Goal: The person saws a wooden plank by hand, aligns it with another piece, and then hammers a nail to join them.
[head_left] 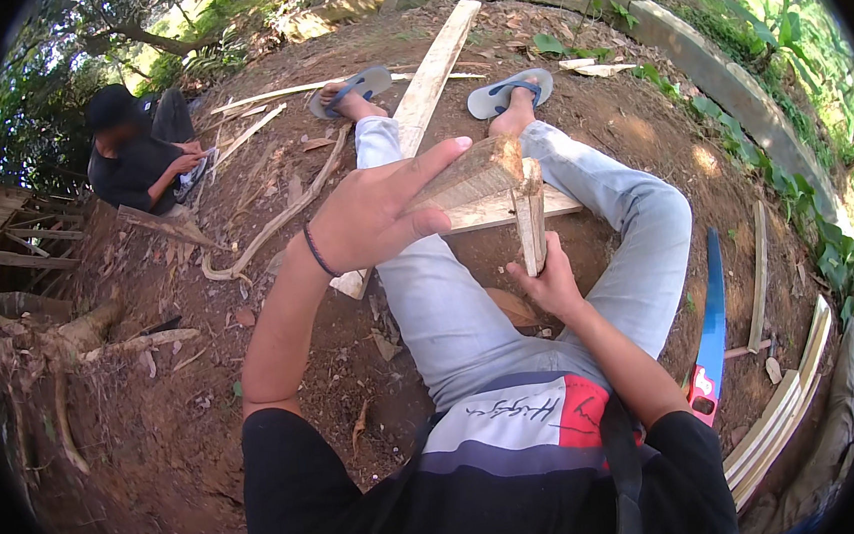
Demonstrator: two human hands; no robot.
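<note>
My left hand (377, 206) is raised over my lap, its fingers closed round a thick, rough-ended wooden block (475, 175). Lower and to the right, my right hand (554, 282) grips the bottom of a short wooden stick (530, 214) held nearly upright. The stick's top meets or overlaps the block's right end; whether they touch I cannot tell. Beyond them a long pale plank (437, 70) runs away between my legs. A shorter board (557, 202) lies crosswise behind the stick, partly hidden by it and the block.
To my right lie a handsaw (709, 320) with a blue blade and red handle, a thin strip (758, 271) and several stacked strips (784, 410). At the far left another person (142, 154) sits on the ground with hands near thin wood. A curved branch (287, 213) and tree roots (57, 341) lie left.
</note>
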